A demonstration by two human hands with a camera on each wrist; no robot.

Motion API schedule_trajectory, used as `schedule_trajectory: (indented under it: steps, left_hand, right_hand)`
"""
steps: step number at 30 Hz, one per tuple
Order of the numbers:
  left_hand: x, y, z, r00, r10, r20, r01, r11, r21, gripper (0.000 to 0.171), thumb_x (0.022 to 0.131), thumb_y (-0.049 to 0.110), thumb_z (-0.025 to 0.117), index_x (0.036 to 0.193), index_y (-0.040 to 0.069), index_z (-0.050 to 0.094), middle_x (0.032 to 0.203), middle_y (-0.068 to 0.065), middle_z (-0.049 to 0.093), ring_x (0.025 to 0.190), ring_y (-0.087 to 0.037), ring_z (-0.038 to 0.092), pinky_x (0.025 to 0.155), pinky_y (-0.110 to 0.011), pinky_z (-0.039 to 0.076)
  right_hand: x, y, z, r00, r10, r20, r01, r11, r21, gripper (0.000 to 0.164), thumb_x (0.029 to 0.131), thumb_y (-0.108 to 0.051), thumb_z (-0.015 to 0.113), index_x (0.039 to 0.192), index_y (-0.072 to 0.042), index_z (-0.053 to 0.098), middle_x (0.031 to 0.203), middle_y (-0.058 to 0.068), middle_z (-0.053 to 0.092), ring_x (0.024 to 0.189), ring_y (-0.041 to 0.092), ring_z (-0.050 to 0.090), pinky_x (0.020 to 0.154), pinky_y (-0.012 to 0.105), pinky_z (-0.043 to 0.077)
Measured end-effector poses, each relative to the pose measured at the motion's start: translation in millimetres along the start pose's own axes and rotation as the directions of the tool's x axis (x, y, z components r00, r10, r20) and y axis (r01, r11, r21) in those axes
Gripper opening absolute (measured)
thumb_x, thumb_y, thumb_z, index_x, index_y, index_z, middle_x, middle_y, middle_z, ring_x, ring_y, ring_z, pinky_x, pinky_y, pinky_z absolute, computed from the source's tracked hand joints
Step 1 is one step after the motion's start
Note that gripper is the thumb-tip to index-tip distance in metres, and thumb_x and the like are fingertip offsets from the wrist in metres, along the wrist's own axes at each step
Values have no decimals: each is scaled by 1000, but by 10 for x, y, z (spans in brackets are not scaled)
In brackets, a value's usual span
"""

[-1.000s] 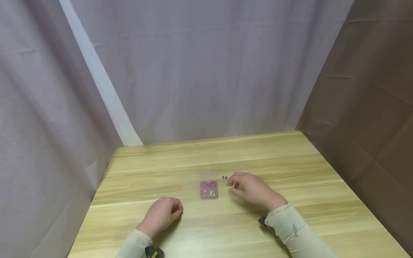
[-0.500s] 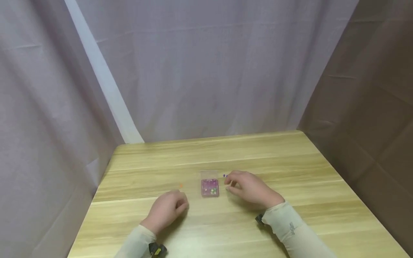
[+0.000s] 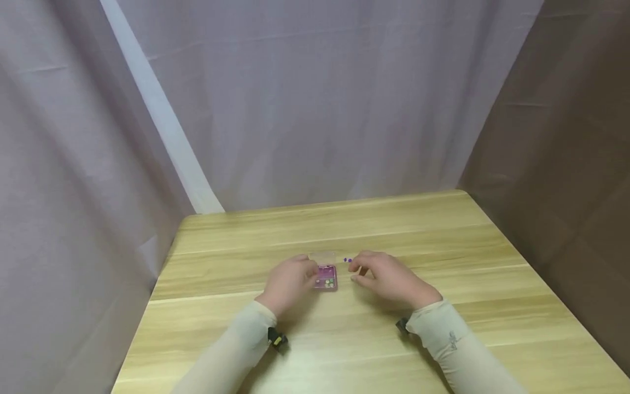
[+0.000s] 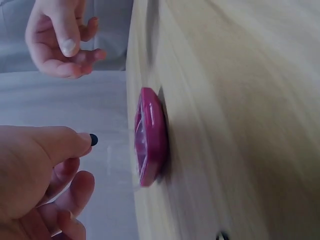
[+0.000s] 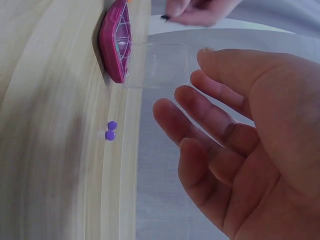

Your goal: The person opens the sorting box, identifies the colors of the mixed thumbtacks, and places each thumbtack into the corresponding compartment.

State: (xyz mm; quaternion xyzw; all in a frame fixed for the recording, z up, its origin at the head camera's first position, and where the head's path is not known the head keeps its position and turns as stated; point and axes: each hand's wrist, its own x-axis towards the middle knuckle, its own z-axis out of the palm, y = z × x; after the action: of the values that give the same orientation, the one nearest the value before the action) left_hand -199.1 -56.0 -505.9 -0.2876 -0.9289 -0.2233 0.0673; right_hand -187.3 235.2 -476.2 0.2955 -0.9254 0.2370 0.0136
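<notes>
A magenta compartment case [image 3: 327, 278] lies on the table, its clear lid [image 5: 157, 65] swung back. Small green and pale pieces [image 3: 329, 283] show in its near right compartment. My left hand [image 3: 291, 283] is over the case's left side and hides part of it. In the left wrist view it pinches a small dark round piece [image 4: 93, 139] between thumb and forefinger, above the table. My right hand [image 3: 391, 278] hovers to the right of the case, fingers loosely bent and holding nothing. Two purple round pieces [image 5: 111, 130] lie on the table near its fingertips.
The wooden table [image 3: 236, 249] reaches back to grey curtains [image 3: 315, 109], with a brown curtain [image 3: 561, 180] on the right. A bit of an orange thing [image 5: 131, 1] peeks out beyond the case. A small dark thing [image 4: 223, 235] is cut off at the left wrist view's bottom edge.
My left hand has picked up the small round piece from the table and moved right and away from me, to the case. The right hand has hardly moved.
</notes>
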Motion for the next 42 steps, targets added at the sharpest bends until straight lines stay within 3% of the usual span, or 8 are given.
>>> schedule_trajectory:
  steps: [3, 8, 17, 27, 35, 42]
  left_hand:
    - [91, 33, 53, 1000, 27, 9, -28, 998, 53, 6, 102, 21, 78, 98, 19, 82, 94, 10, 73, 86, -8, 67, 80, -30, 59]
    - [88, -10, 122, 999, 10, 34, -13, 995, 95, 18, 102, 19, 76, 85, 23, 78, 81, 14, 62, 74, -4, 58, 73, -27, 56]
    - [160, -13, 216, 998, 37, 50, -42, 992, 117, 16, 97, 14, 77, 83, 24, 79, 81, 15, 66, 76, -4, 61, 73, -27, 57]
    - [230, -38, 363, 998, 12, 55, -20, 989, 144, 21, 99, 15, 75, 80, 25, 76, 77, 15, 61, 69, -3, 57, 68, -25, 54]
    - [247, 15, 340, 997, -19, 69, 8, 988, 155, 16, 100, 15, 76, 86, 22, 79, 80, 12, 63, 71, -6, 58, 71, -27, 56]
    - [247, 42, 333, 998, -8, 61, -3, 986, 167, 21, 103, 19, 74, 82, 22, 77, 75, 12, 61, 68, -6, 56, 68, -27, 55]
  right_hand:
    - [-12, 19, -30, 1000, -19, -2, 19, 1000, -2, 18, 104, -26, 78, 120, -18, 77, 113, -13, 73, 100, 12, 72, 89, 40, 61]
    - [-13, 41, -41, 999, -39, -8, 39, 999, 2, 17, 104, -26, 78, 120, -20, 77, 113, -14, 73, 101, 13, 72, 89, 40, 61]
    - [-43, 79, -56, 1000, -7, 2, 7, 1000, -1, 18, 105, -27, 78, 121, -20, 77, 115, -13, 73, 102, 11, 72, 91, 40, 61]
    - [-28, 89, -43, 1000, -16, 0, 16, 1000, -16, 19, 104, -29, 79, 120, -19, 78, 112, -14, 73, 100, 11, 72, 89, 38, 61]
    - [-50, 93, -49, 1000, -4, -7, 4, 1000, -9, 17, 104, -29, 78, 120, -23, 77, 114, -15, 73, 100, 8, 70, 90, 38, 61]
    - [-76, 115, -34, 1000, -15, -4, 15, 1000, -2, 16, 104, -27, 79, 119, -22, 77, 114, -16, 73, 101, 8, 71, 91, 39, 61]
